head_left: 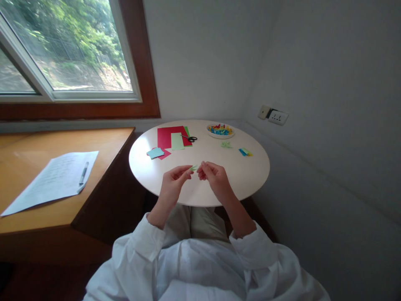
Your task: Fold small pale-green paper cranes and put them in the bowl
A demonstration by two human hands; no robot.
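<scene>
Between my two hands, above the round white table [200, 193], is a small piece of folded light green paper [194, 168]. My left hand [174, 179] pinches it at its left end. My right hand [214, 177] has its fingers pressed together at the paper's right end; whether it grips the paper or only touches it is hard to see. Beyond my right hand lies a small heap of light green folded pieces [226, 144]. Farther back stands a white dish [221, 136] filled with red, yellow and blue folded paper pieces.
Red sheets [164, 136] with a light green strip [177, 142] and black-handled scissors [192, 139] lie at the back left. Nearer are light blue paper squares [155, 153]. Blue and yellow strips [245, 152] lie at right. A wooden desk [106, 144] holds written paper [56, 177] and a pen [83, 173].
</scene>
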